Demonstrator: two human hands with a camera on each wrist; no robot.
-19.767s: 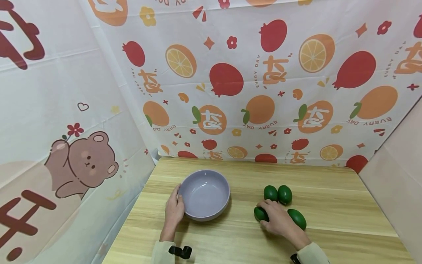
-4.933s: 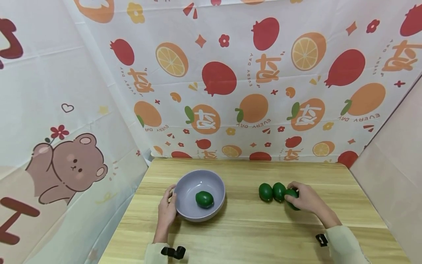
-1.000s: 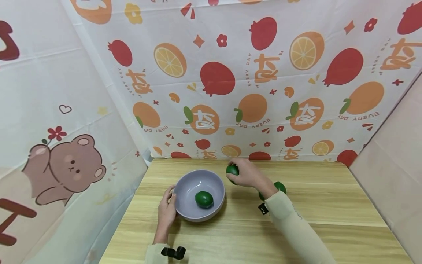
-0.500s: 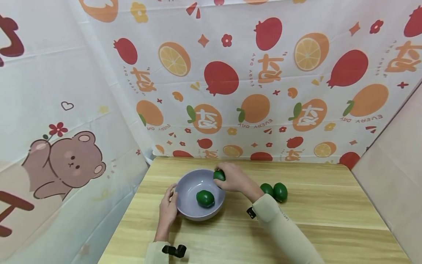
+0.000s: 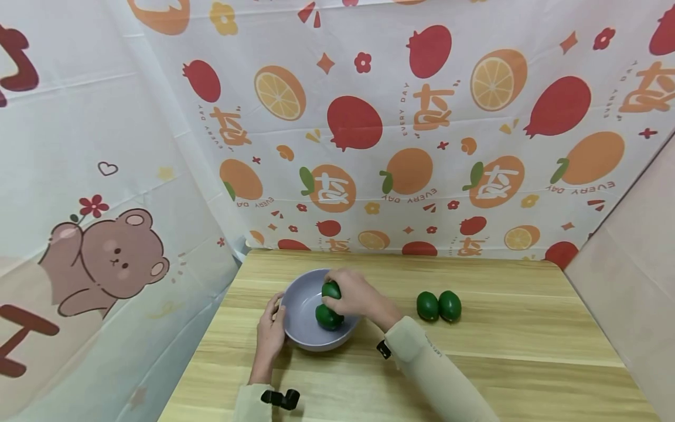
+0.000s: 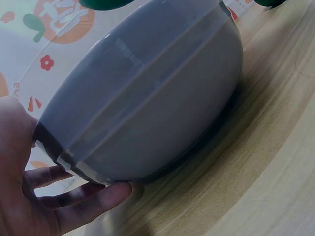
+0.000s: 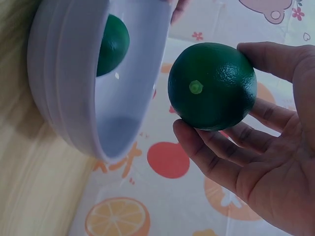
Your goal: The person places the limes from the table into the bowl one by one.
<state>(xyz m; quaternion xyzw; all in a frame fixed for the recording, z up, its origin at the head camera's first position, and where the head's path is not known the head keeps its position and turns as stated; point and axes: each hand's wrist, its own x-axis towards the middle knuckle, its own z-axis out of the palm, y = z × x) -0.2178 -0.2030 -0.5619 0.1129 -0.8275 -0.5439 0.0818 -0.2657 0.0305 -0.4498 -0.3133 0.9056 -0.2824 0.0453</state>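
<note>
A lilac-grey bowl (image 5: pixel 302 321) stands on the wooden table, and my left hand (image 5: pixel 270 333) grips its left side. In the left wrist view, fingers of the left hand (image 6: pixel 44 196) curl against the lower wall of the bowl (image 6: pixel 157 93). Over the bowl's right half, my right hand (image 5: pixel 354 293) holds a dark green lime (image 5: pixel 331 289) between thumb and fingers. The right wrist view has this lime (image 7: pixel 211 86) above the rim, its pale stem end showing. Another lime (image 5: pixel 329 317) lies inside the bowl, partly overlapped by the held one.
Two more limes, one on the left (image 5: pixel 428 306) and one on the right (image 5: pixel 450 306), sit side by side on the table (image 5: pixel 506 346) right of the bowl. A fruit-print cloth (image 5: pixel 401 129) hangs behind the table. Another cloth with a bear (image 5: pixel 132 258) covers the left side.
Over the last second my right hand has carried the lime leftward from beyond the bowl's right side to over it. Earlier, the bowl held no lime, then one. My left hand stays on the bowl.
</note>
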